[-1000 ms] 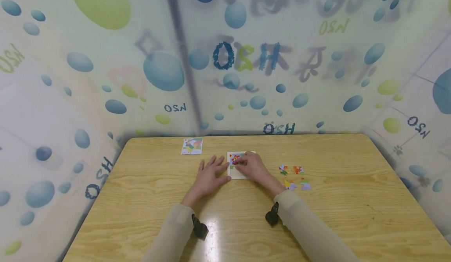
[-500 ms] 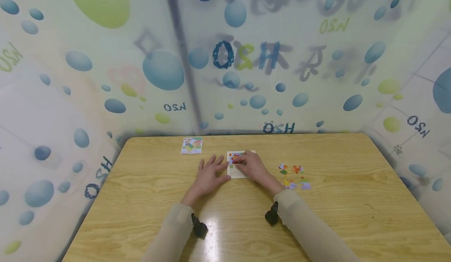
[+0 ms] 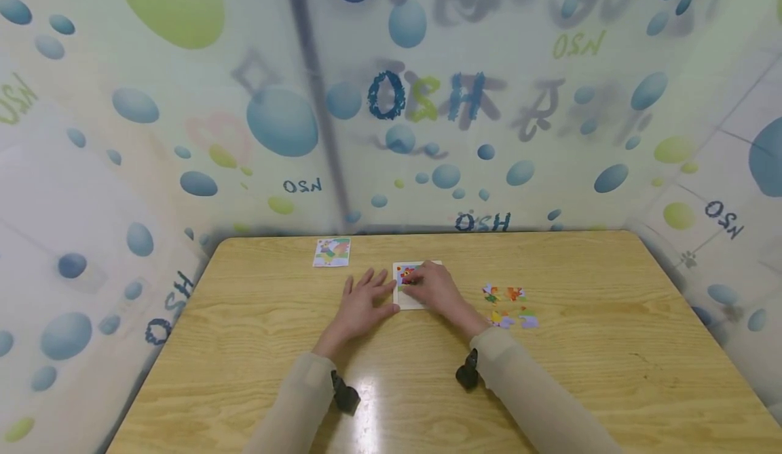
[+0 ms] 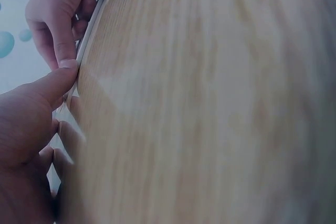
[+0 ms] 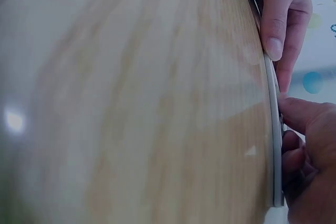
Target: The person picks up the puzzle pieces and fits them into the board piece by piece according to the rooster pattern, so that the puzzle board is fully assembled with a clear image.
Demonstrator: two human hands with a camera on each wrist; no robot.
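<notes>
touching the left edge of the puzzle board [image 3: 408, 300], flat on the table [image 3: 562, 379], with the left hand [image 3: 362, 307], fingers spread and released. reaching over the board's colourful part with the right hand [image 3: 438, 289], with bent fingers; cannot tell whether grasping anything. to the right, with loose puzzle pieces [image 3: 516, 294].

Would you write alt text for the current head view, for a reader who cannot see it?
A person's right hand is over a partly filled puzzle board on a wooden table, while the left hand touches its left edge. Loose puzzle pieces lie to the right; a square picture card lies farther back, left.
</notes>
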